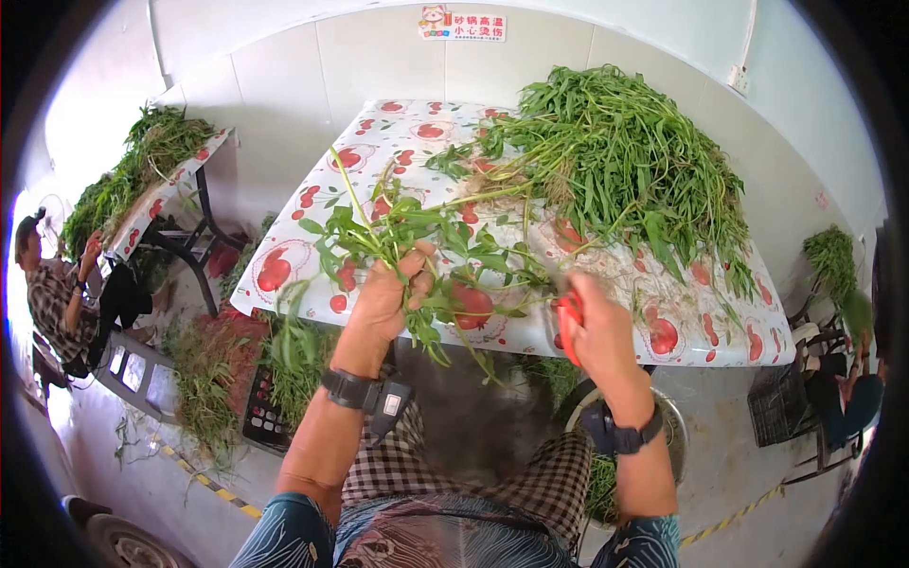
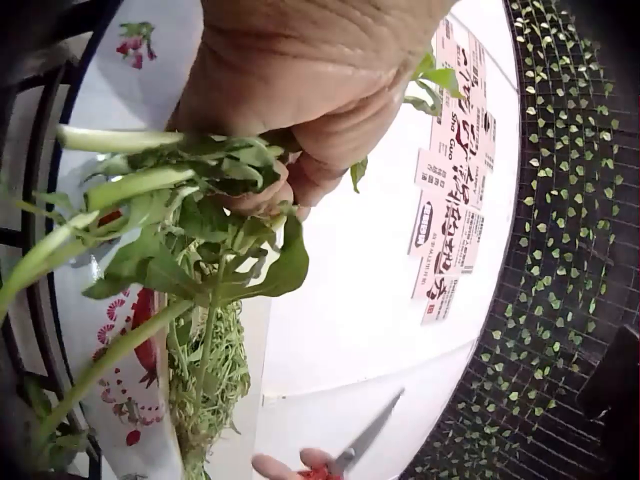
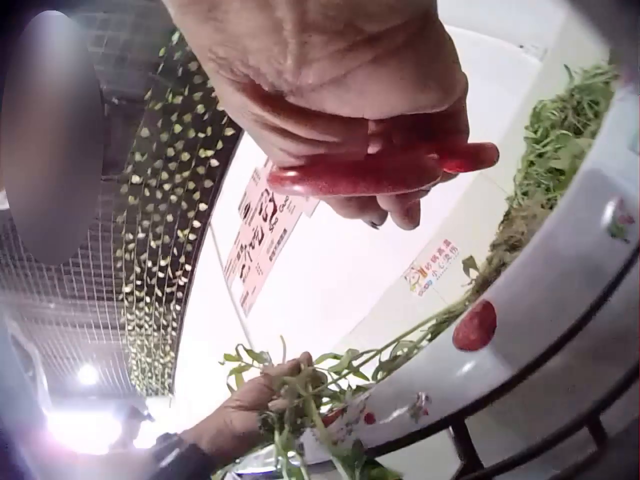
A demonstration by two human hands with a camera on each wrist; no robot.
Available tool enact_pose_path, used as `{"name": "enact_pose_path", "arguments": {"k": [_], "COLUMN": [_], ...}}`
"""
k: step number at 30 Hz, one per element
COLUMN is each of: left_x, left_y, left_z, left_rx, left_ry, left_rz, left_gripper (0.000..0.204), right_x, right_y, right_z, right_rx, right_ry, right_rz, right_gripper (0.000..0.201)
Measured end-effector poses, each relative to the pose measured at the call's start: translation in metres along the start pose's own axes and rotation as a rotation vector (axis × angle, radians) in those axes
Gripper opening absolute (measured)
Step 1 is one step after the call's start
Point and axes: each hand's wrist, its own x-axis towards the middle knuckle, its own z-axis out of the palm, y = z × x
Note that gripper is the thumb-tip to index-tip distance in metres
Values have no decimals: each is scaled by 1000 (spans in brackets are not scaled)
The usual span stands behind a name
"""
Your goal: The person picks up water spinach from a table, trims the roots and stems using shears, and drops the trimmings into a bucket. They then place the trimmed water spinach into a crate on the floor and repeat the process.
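Note:
Leafy green stems (image 1: 379, 237) are bunched in the left hand (image 1: 388, 289), whose fingers curl round them over the table's front edge; leaves hang below it. In the left wrist view, thick cut stems (image 2: 130, 188) point left from the left hand (image 2: 300, 90). Red-handled scissors (image 1: 570, 327) are in the right hand (image 1: 601, 331), right of the bunch. Their red handle (image 3: 350, 177) shows under the right hand (image 3: 340, 100) in the right wrist view, and a metal blade (image 2: 370, 435) shows in the left wrist view.
A large heap of greens (image 1: 634, 151) covers the back right of the patterned table (image 1: 275, 265). Loose roots and bits lie before it. A metal basin (image 1: 674, 445) stands below, a black crate (image 1: 265, 407) at left. Another person (image 1: 66, 303) sits at the far left.

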Motion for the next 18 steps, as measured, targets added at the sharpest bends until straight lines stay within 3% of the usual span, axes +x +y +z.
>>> {"name": "enact_pose_path", "arguments": {"k": [1, 4, 5, 8, 11, 14, 17, 18], "left_x": [-1, -4, -4, -5, -4, -4, -9, -9], "left_y": [1, 2, 2, 2, 0, 2, 6, 7], "left_z": [0, -8, -13, -20, -18, -8, -3, -4], "left_rx": [-41, -191, -219, -271, -296, -214, -141, -118], "left_ry": [17, 68, 76, 87, 27, 18, -19, -31], "left_rz": [-9, 26, 26, 10, 15, 7, 11, 18], "left_gripper": [16, 15, 15, 14, 14, 15, 16, 16], "right_x": [4, 19, 24, 35, 30, 13, 4, 4], "right_y": [10, 23, 26, 53, 44, 29, 13, 14], "right_z": [15, 23, 16, 3, -3, 17, 28, 28], "right_rx": [104, -30, -71, -189, 22, 241, 127, 127], "right_ry": [-50, -9, -77, 60, 111, 26, -60, -73], "right_rz": [0, -87, 75, 191, 311, 169, -98, -74], "right_gripper": [36, 35, 28, 29, 30, 32, 30, 29]}}
